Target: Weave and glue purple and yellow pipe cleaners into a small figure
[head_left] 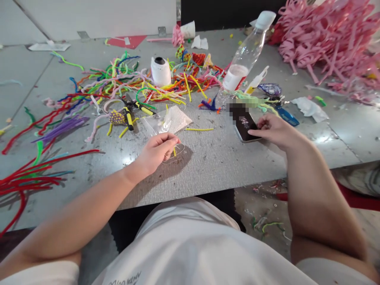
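Note:
Pinched together, the fingers of my left hand [160, 149] hold a short yellow pipe cleaner [175, 151] and a loop of thin thread over the table. The thumb of my right hand [274, 130] touches the screen of a phone [245, 126] that lies on the table; its other fingers are curled, partly apart, beside the phone's edge. Just beyond my left hand is a clear bag of small white beads [178, 118]. Yellow-handled pliers [129, 118] lie to its left, near a yellow and purple knitted-looking piece [116, 117]. One yellow stick [199, 129] rests between the hands.
Tangled coloured pipe cleaners [115, 81] spread across the left and back. A white thread spool [160, 72] stands among them. The tilted plastic bottle [245, 55] is behind the phone. Pink ribbon flowers [323, 35] pile up at the back right. Red pipe cleaners [32, 174] lie at the left.

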{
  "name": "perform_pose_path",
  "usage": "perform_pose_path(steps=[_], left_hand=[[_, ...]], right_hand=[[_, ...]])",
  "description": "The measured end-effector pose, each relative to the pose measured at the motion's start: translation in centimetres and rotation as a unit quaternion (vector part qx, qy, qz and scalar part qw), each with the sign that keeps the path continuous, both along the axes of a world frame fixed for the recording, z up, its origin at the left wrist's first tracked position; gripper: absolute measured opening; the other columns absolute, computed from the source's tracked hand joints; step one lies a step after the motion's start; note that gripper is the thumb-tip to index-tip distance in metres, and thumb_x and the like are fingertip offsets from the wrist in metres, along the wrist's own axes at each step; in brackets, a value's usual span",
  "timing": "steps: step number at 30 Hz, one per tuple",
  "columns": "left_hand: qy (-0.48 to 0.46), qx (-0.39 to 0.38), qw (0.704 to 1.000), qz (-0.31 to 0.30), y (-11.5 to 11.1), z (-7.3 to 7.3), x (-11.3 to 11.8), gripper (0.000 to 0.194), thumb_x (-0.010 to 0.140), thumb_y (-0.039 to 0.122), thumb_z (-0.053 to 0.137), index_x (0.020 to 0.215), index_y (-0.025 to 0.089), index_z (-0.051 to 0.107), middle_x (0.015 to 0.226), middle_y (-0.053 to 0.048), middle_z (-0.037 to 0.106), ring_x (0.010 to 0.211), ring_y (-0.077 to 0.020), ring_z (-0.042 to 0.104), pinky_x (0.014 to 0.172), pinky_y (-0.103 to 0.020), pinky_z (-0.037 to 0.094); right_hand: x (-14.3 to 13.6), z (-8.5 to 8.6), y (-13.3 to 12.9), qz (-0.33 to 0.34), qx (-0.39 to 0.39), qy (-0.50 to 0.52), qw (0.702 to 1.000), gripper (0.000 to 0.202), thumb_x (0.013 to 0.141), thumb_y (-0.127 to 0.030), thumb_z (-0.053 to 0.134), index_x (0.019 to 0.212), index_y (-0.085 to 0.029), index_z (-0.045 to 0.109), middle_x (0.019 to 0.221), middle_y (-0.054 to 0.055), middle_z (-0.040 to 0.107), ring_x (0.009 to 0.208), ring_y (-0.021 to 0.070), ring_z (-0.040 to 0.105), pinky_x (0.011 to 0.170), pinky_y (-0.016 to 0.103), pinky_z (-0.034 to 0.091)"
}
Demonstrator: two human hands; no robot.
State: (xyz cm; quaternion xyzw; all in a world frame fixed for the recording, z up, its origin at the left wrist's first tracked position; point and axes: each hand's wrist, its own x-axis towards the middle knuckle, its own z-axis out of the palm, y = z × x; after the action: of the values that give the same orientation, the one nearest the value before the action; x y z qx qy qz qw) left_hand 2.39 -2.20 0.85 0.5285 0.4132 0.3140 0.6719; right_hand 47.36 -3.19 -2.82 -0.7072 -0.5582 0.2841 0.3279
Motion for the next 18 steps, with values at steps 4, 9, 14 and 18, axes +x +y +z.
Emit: perform_pose_path(steps=[4, 9, 14, 18], left_hand=[[-0.026, -0.007, 1.0, -0.012, -0.2, 0.0, 0.1, 0.028, 0.09, 0.044, 0.077, 0.089, 0.019, 0.066, 0.057, 0.01, 0.036, 0.05, -0.0062, 0.025, 0.05, -0.024, 0.02], [-0.028, -0.005, 1.0, -0.013, -0.2, 0.2, 0.2, 0.028, 0.089, 0.043, 0.077, 0.088, 0.018, 0.065, 0.057, 0.01, 0.036, 0.05, -0.0063, 0.026, 0.05, -0.024, 0.02], [-0.026, -0.008, 1.0, -0.003, 0.0, 0.2, 0.2, 0.029, 0.086, 0.043, 0.079, 0.087, 0.019, 0.065, 0.057, 0.01, 0.037, 0.05, -0.0061, 0.026, 0.049, -0.024, 0.02], [-0.016, -0.007, 1.0, -0.004, 0.1, 0.1, 0.2, 0.028, 0.086, 0.043, 0.079, 0.087, 0.019, 0.064, 0.057, 0.01, 0.037, 0.05, -0.0062, 0.027, 0.049, -0.024, 0.02]], right_hand=[[-0.6, 0.2, 0.0, -0.058, -0.037, 0.064, 0.996, 0.037, 0.075, -0.047, 0.085, 0.091, -0.027, 0.059, 0.081, -0.001, 0.054, 0.07, 0.0178, 0.047, 0.065, 0.036, 0.035], [-0.5, 0.4, 0.4, -0.051, -0.027, 0.04, 0.998, 0.043, 0.067, -0.04, 0.093, 0.089, -0.027, 0.057, 0.085, 0.0, 0.056, 0.075, 0.0185, 0.05, 0.07, 0.038, 0.038], [-1.1, 0.4, 0.6, -0.039, -0.027, 0.027, 0.999, 0.044, 0.069, -0.041, 0.092, 0.089, -0.026, 0.056, 0.082, -0.001, 0.056, 0.073, 0.0171, 0.05, 0.069, 0.037, 0.038], [-2.4, -0.1, 1.0, -0.035, -0.016, 0.002, 0.999, 0.043, 0.075, -0.048, 0.086, 0.092, -0.025, 0.055, 0.08, -0.001, 0.056, 0.07, 0.0156, 0.049, 0.067, 0.035, 0.037]])
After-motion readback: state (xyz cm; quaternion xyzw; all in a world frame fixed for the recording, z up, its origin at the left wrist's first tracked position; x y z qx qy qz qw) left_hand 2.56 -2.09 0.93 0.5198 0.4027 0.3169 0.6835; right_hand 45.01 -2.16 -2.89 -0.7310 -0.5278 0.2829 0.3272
